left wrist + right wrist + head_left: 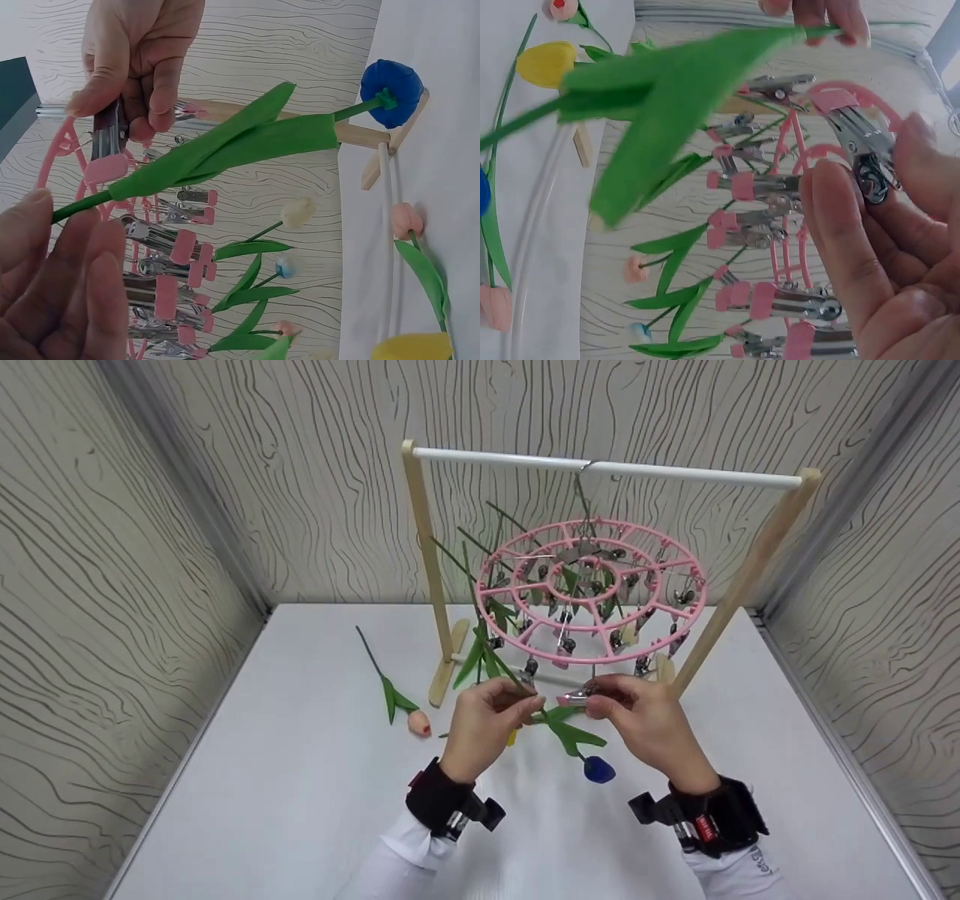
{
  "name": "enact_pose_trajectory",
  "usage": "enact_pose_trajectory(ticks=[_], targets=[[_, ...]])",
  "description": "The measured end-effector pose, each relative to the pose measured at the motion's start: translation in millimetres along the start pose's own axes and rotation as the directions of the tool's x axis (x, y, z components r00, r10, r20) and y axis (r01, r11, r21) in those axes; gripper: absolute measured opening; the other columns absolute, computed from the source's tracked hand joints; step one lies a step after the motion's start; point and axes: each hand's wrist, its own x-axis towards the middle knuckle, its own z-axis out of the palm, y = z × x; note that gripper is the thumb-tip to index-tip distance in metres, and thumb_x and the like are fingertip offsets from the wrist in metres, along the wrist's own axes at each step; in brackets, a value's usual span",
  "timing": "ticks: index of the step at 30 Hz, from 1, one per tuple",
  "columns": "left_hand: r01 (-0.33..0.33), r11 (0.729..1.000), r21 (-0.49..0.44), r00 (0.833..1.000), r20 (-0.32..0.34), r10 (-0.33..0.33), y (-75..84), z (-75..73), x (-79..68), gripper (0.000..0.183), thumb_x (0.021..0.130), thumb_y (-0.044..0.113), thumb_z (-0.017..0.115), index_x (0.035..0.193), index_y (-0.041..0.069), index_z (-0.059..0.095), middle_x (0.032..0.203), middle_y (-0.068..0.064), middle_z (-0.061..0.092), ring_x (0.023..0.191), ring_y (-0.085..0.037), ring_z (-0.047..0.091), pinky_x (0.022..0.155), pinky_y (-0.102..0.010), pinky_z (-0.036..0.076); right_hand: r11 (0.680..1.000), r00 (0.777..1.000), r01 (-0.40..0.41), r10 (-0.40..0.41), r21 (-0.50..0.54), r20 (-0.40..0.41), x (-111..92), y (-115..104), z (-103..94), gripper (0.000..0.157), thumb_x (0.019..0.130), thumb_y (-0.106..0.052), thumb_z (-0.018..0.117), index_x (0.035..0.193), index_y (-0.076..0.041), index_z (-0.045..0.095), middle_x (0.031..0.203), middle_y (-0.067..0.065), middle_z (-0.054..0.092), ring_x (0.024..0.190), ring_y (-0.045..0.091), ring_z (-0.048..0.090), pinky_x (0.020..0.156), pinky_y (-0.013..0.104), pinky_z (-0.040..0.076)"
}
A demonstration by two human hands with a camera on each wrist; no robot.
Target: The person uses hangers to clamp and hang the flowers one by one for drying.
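My left hand (480, 727) pinches the green stem of a blue artificial tulip (599, 769), whose bloom points down towards the front. With its thumb and fingers, my right hand (652, 724) grips a metal clip (859, 135) that has pink tips. This clip hangs at the front edge of a round pink drying hanger (577, 661). In the left wrist view the clip's pink tip (106, 169) is right beside the tulip's stem, close to its leaves (232, 146).
A white rod (510, 459) on a wooden stand (739, 574) carries the hanger. Several tulips hang from other clips, blooms down, such as a white one (298, 213). On the white table (285, 780) lie a peach tulip (418, 724) and a yellow tulip (412, 349).
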Motion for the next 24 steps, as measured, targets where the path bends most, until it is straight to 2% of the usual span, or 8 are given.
enact_pose_trajectory(ticks=[2, 4, 6, 9, 13, 17, 21, 24], targets=[[-0.001, 1.0, -0.011, 1.0, -0.011, 0.001, 1.1, 0.3, 1.7, 0.012, 0.107, 0.002, 0.084, 0.111, -0.009, 0.083, 0.106, -0.029, 0.086, 0.089, -0.039, 0.085, 0.08, -0.016, 0.067, 1.0, 1.0, -0.018, 0.018, -0.006, -0.013, 0, -3, 5.4, 0.022, 0.105, -0.006, 0.082, 0.124, 0.006, 0.085, 0.105, 0.017, 0.088, 0.091, 0.023, 0.086, 0.084, 0.01, 0.062], [0.003, 1.0, -0.015, 1.0, -0.021, -0.003, 2.5, 0.8, 3.4, 0.012, 0.106, 0.002, 0.085, 0.109, -0.009, 0.084, 0.104, -0.029, 0.085, 0.086, -0.027, 0.083, 0.079, -0.015, 0.065, 0.999, 0.999, -0.036, 0.036, -0.004, -0.024, 0, -6, 10.1, 0.022, 0.106, -0.006, 0.08, 0.125, 0.007, 0.084, 0.104, 0.017, 0.088, 0.09, 0.023, 0.084, 0.082, 0.011, 0.062], [0.01, 1.0, -0.007, 0.999, -0.033, -0.011, 4.4, 1.6, 5.0, 0.012, 0.105, 0.003, 0.087, 0.107, -0.009, 0.086, 0.101, -0.028, 0.086, 0.083, -0.013, 0.077, 0.077, -0.015, 0.063, 0.999, 0.998, -0.05, 0.051, 0.016, -0.029, -1, -8, 14.1, 0.021, 0.108, -0.003, 0.078, 0.125, 0.008, 0.083, 0.103, 0.017, 0.087, 0.088, 0.019, 0.082, 0.083, 0.011, 0.063], [0.026, 1.0, 0.003, 0.998, -0.051, -0.026, 7.3, 2.8, 6.2, 0.011, 0.103, 0.004, 0.089, 0.106, -0.007, 0.089, 0.101, -0.025, 0.088, 0.084, -0.006, 0.075, 0.079, -0.016, 0.064, 0.997, 0.998, -0.055, 0.058, 0.056, -0.039, -1, -10, 19.1, 0.017, 0.109, 0.001, 0.077, 0.122, 0.009, 0.083, 0.102, 0.018, 0.085, 0.084, 0.01, 0.077, 0.08, 0.011, 0.062], [0.039, 0.999, 0.01, 0.997, -0.071, -0.038, 10.4, 3.9, 6.6, 0.009, 0.103, 0.003, 0.089, 0.106, -0.005, 0.091, 0.101, -0.023, 0.089, 0.09, -0.018, 0.083, 0.083, -0.019, 0.068, 0.994, 0.997, -0.031, 0.038, 0.105, -0.063, -3, -11, 23.4, 0.013, 0.108, 0.005, 0.076, 0.117, 0.01, 0.084, 0.101, 0.02, 0.085, 0.08, 0.004, 0.075, 0.078, 0.011, 0.063], [0.026, 0.999, 0.023, 0.996, -0.084, -0.024, 12.6, 4.3, 6.9, 0.009, 0.103, 0.002, 0.088, 0.105, -0.006, 0.091, 0.1, -0.024, 0.089, 0.09, -0.024, 0.084, 0.081, -0.017, 0.065, 0.991, 0.994, 0.008, 0.007, 0.131, -0.109, -4, -11, 26.1, 0.01, 0.106, 0.008, 0.077, 0.113, 0.011, 0.085, 0.099, 0.022, 0.086, 0.077, 0.004, 0.077, 0.075, 0.01, 0.063], [0.02, 1.0, 0.011, 0.995, -0.097, -0.019, 13.4, 3.6, 7.6, 0.01, 0.103, 0.001, 0.088, 0.105, -0.008, 0.09, 0.098, -0.026, 0.088, 0.084, -0.027, 0.082, 0.075, -0.014, 0.061, 0.993, 0.982, 0.1, -0.089, 0.059, -0.164, -5, -10, 28.3, 0.01, 0.105, 0.008, 0.079, 0.112, 0.012, 0.085, 0.098, 0.022, 0.087, 0.075, 0.017, 0.083, 0.075, 0.008, 0.061], [0.022, 1.0, -0.007, 0.994, -0.106, -0.023, 14.0, 3.5, 8.4, 0.011, 0.102, 0.002, 0.089, 0.105, -0.008, 0.09, 0.096, -0.027, 0.087, 0.081, -0.029, 0.079, 0.071, -0.015, 0.058, 0.983, 0.96, 0.184, -0.185, -0.022, -0.209, -6, -8, 30.4, 0.011, 0.104, 0.009, 0.081, 0.112, 0.014, 0.085, 0.098, 0.024, 0.087, 0.076, 0.031, 0.085, 0.077, 0.004, 0.059]])
